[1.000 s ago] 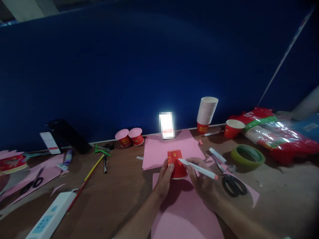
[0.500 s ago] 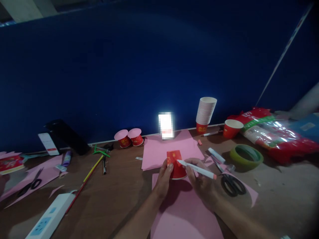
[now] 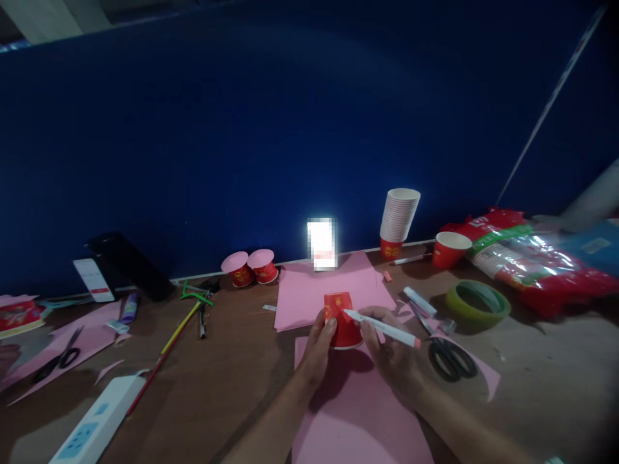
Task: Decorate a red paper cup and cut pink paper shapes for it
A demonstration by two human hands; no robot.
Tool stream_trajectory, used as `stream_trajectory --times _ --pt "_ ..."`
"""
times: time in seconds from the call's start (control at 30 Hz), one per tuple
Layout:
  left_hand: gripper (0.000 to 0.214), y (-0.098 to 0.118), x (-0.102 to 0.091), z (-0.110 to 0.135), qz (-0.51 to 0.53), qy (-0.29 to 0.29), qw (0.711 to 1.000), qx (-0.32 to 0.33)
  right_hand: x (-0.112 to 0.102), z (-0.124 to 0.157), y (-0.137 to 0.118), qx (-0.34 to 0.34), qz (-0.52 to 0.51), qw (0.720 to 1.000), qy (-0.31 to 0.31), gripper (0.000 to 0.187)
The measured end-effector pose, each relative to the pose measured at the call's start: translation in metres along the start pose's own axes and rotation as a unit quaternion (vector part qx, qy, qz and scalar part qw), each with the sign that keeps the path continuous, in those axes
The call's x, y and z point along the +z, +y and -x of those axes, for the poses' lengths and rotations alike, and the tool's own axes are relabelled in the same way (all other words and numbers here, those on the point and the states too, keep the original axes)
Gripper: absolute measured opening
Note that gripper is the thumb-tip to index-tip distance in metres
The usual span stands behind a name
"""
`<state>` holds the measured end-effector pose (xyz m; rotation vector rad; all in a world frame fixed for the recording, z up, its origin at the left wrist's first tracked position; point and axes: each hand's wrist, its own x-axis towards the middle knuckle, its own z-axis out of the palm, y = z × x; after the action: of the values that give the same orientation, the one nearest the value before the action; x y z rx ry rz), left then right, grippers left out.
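A red paper cup [image 3: 345,328] stands upside down over pink paper in the middle of the head view. My left hand [image 3: 320,338] is closed around the cup's left side, thumb on its front. My right hand [image 3: 387,341] grips a white marker [image 3: 387,328] with an orange-red end. The marker's tip points left at the cup's side; whether it touches cannot be made out. Under my forearms lies a pink sheet [image 3: 360,425]. Behind the cup is a stack of pink paper [image 3: 304,290].
To the right lie scissors [image 3: 452,357], a roll of yellow-green tape [image 3: 478,304] and a marker cap or tube [image 3: 420,301]. A tall cup stack [image 3: 399,219] stands behind. Two pink-topped cups [image 3: 264,267] sit at back left. A power strip [image 3: 94,422] lies front left.
Almost nothing differs. My hands, the cup and the marker keep nearly the same position. At the far left, another person's hand and red-patterned item have shifted slightly.
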<state>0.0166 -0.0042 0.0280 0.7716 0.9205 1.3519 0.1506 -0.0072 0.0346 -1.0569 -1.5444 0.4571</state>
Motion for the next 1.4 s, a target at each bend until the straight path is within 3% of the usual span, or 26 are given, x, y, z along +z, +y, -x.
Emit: stream_trajectory --times 0.53,1.4 --pt "0.036 -0.0006 -0.0030 0.0003 -0.016 -0.042 0.999 -0.001 0.0007 -0.0015 0.0061 0.003 -0.024 1.000 -0.005 0.010" --pt "0.035 -0.0007 0.0007 0.0012 -0.011 -0.011 1.000 -0.002 -0.0010 -0.0009 0.0013 -0.009 0.001 1.000 -0.020 0.006"
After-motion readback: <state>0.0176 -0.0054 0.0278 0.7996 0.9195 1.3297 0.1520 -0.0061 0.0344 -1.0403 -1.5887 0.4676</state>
